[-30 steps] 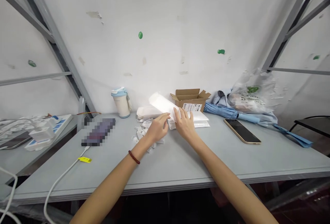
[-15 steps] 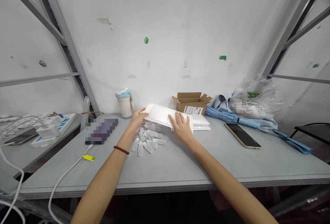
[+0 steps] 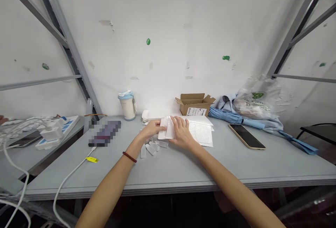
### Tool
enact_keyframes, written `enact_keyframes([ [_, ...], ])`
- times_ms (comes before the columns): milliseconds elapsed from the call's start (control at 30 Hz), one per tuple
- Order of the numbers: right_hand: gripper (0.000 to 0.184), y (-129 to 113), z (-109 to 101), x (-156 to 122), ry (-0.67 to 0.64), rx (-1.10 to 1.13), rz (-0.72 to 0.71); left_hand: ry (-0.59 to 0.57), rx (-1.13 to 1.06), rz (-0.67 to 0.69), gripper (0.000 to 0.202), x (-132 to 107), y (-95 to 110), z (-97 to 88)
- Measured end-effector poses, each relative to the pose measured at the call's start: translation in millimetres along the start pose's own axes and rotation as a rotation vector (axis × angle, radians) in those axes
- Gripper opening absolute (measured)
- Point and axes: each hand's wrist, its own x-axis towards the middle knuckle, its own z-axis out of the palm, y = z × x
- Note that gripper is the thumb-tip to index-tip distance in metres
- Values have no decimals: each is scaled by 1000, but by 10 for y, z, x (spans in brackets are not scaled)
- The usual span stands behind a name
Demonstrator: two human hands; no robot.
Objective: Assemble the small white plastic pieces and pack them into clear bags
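A white bubble mailer (image 3: 202,133) lies across the middle of the table, its left end raised between my hands. My left hand (image 3: 152,130) pinches that left end between thumb and fingers. Bent over the mailer from the right, my right hand (image 3: 181,131) grips it, fingers close together on top and thumb below. Several translucent white plastic tags (image 3: 151,150) are spread on the table under and in front of my left hand, partly covered by it. More white mailers (image 3: 198,118) lie flat behind my right hand.
An opened cardboard box (image 3: 193,107) and a blue-lidded cup (image 3: 127,106) stand at the back. On the right are a phone (image 3: 246,137), a folded blue umbrella (image 3: 228,116) and a plastic bag (image 3: 256,102). A white cable (image 3: 69,177) crosses the left side; another person's fingers (image 3: 2,119) show far left.
Both hands have come closer together and the mailer has moved lower and rightward. My left hand has shifted right along with its end. Another person's fingers have appeared at the left edge.
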Motion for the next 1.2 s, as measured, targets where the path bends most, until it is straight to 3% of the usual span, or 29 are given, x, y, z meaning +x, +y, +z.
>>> enact_keyframes([
  [100,90,25,-30,16,61,-36,-13,59,-4,33,33,37,-29,-34],
  [200,81,51,-61,31,117,-49,-21,190,-6,63,30,68,-28,-137],
  [333,71,139,-88,38,157,9,-18,441,62,74,24,120,-78,-401],
  [467,59,227,-111,37,191,57,-6,600,305,64,17,186,-220,-693],
  [600,44,256,-107,41,190,47,0,580,576,25,12,242,-353,-869],
  [767,35,271,-66,42,167,38,7,584,748,38,16,287,-495,-960],
  [1000,40,274,-77,36,96,22,26,509,827,31,15,322,-671,-980],
  [1200,45,284,-52,33,65,13,34,519,844,49,9,312,-674,-956],
])
